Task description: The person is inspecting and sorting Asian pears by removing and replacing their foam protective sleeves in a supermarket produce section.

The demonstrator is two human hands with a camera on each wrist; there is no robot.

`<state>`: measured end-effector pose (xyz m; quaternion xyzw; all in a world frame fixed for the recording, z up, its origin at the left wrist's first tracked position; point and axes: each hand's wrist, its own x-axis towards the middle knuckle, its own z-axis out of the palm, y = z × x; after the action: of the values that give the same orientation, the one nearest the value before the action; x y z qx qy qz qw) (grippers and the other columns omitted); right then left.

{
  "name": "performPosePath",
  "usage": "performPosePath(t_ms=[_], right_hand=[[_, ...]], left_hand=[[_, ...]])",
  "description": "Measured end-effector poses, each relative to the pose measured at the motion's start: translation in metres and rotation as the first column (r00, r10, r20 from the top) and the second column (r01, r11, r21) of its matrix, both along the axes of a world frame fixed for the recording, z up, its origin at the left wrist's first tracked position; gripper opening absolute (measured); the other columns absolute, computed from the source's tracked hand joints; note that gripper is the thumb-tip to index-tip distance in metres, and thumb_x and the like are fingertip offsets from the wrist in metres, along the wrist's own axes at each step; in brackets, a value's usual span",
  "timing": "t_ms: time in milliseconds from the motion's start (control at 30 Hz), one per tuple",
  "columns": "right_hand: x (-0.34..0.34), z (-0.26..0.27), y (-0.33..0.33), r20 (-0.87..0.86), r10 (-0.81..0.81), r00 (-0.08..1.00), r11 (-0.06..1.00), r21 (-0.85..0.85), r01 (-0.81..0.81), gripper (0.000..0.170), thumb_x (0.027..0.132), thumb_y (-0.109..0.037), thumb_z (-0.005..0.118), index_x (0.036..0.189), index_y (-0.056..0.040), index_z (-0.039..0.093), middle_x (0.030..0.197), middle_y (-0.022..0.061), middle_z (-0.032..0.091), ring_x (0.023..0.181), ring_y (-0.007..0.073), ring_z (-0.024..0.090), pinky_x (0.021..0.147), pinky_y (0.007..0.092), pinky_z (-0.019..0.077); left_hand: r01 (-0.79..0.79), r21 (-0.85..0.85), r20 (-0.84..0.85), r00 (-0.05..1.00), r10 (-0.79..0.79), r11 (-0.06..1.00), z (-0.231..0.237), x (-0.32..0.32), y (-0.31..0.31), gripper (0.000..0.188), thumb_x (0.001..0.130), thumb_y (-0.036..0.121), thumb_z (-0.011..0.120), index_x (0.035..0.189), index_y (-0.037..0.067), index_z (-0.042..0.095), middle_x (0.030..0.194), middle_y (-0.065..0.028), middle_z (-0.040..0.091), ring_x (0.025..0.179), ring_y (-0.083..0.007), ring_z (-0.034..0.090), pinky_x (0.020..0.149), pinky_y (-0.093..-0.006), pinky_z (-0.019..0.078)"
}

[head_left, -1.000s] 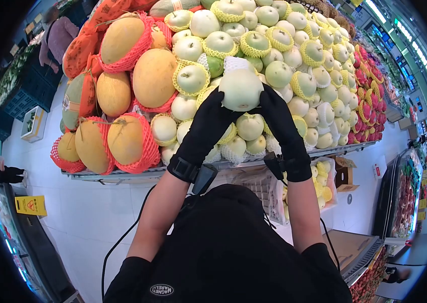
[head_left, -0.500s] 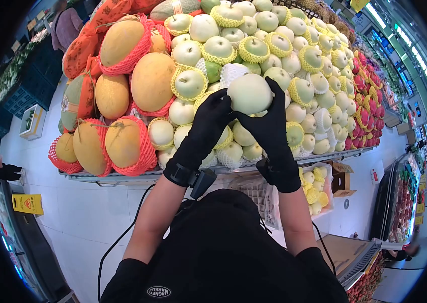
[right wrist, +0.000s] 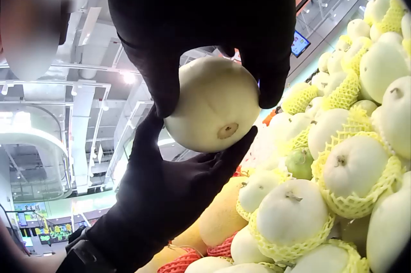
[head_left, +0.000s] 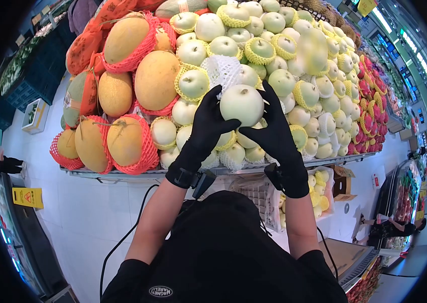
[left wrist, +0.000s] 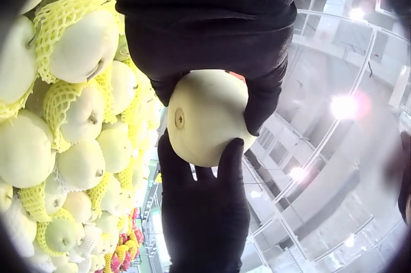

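A pale green, smooth round melon (head_left: 242,105) is held between both black-gloved hands above the sloping fruit pile. The left hand (head_left: 207,121) grips its left side, with the thumb at the near underside. On the opposite side the right hand (head_left: 276,134) curls its fingers round the fruit, its thumb pointing toward the other thumb. The stem scar faces up in the head view; a round brown end mark shows on the melon (right wrist: 215,106) in the right wrist view. Just beyond the fruit, a white foam net (head_left: 222,70) lies on the pile.
Similar pale melons (head_left: 223,45), many in yellow foam nets, fill the middle of the display. Large yellow melons (head_left: 157,81) in red nets sit left, dragon fruit (head_left: 364,121) right. Below the display edge stands a crate of fruit (head_left: 329,189); a yellow floor sign (head_left: 27,197) stands left.
The melon shifted right and then back left while being turned, so its stem scar now faces up. Both hands changed their hold on it. More of the white foam net shows.
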<state>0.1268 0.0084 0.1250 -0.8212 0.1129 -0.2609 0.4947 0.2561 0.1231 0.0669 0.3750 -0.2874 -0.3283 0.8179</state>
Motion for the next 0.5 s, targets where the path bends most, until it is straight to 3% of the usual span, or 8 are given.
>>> performPosePath(t_ms=[133, 333, 433, 500], right_hand=[[0.002, -0.004, -0.001, -0.023, -0.016, 1.0, 0.989, -0.149, 0.013, 0.108, 0.065, -0.017, 0.087, 0.15, -0.0081, 0.02, 0.141, 0.0138, 0.041, 0.125, 0.0256, 0.048, 0.102, 0.0396, 0.0437], [0.0, 0.007, 0.005, -0.165, -0.022, 0.986, 0.999, -0.049, 0.014, 0.104, 0.061, -0.017, 0.087, 0.146, -0.0038, 0.027, 0.134, 0.0165, 0.048, 0.123, 0.0259, 0.05, 0.101, 0.0384, 0.0443], [-0.001, -0.008, -0.006, -0.112, -0.026, 0.993, 0.998, -0.062, 0.019, 0.092, 0.065, -0.016, 0.084, 0.141, -0.0019, 0.035, 0.129, 0.0164, 0.052, 0.119, 0.0254, 0.053, 0.099, 0.0371, 0.046], [-0.007, -0.048, -0.029, -0.03, -0.088, 0.996, 0.982, 0.163, 0.091, 0.081, 0.07, -0.016, 0.079, 0.139, -0.0013, 0.037, 0.128, 0.0162, 0.053, 0.118, 0.0252, 0.054, 0.098, 0.0377, 0.0467]], left_hand=[[-0.054, -0.025, 0.151, 0.987, 0.057, 0.998, 0.001, 0.0, 0.003, 0.097, 0.063, 0.0, 0.084, 0.141, 0.002, 0.028, 0.13, -0.0154, 0.046, 0.123, -0.0251, 0.048, 0.104, -0.0402, 0.0424], [-0.039, -0.01, 0.204, 0.978, 0.04, 0.999, -0.001, -0.001, 0.001, 0.098, 0.062, 0.001, 0.086, 0.141, 0.003, 0.029, 0.127, -0.0137, 0.049, 0.122, -0.0236, 0.048, 0.106, -0.0399, 0.0403], [-0.055, 0.036, 0.286, 0.957, 0.043, 0.998, -0.005, -0.001, 0.002, 0.076, 0.076, 0.003, 0.077, 0.139, 0.003, 0.035, 0.125, -0.0129, 0.05, 0.118, -0.023, 0.052, 0.102, -0.0397, 0.044], [-0.039, -0.034, 0.123, 0.992, 0.042, 0.999, -0.006, 0.004, 0.0, 0.056, 0.087, 0.008, 0.065, 0.136, 0.002, 0.04, 0.124, -0.0127, 0.052, 0.113, -0.0225, 0.055, 0.098, -0.0391, 0.0473]])
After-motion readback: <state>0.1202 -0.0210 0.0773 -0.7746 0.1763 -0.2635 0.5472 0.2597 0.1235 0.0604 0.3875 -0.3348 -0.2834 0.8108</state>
